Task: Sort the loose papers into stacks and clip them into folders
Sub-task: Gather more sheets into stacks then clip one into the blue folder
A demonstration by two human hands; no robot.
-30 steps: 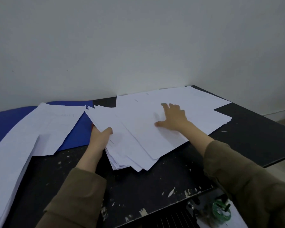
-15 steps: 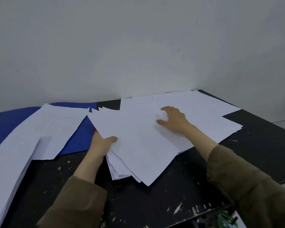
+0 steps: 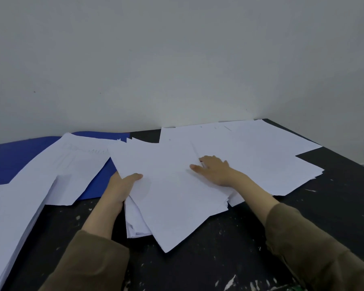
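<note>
gathering sheets, our left hand pinches the bundle of papers at its left edge; our right hand, fingers spread flat, has dragged another sheet leftward onto it, so this stack grows.

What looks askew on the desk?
The middle paper pile is fanned and twisted, one corner jutting toward the near table edge; the left hand grips its left side. Sheets sprawl across the blue folder. The table is paint-flecked.
</note>
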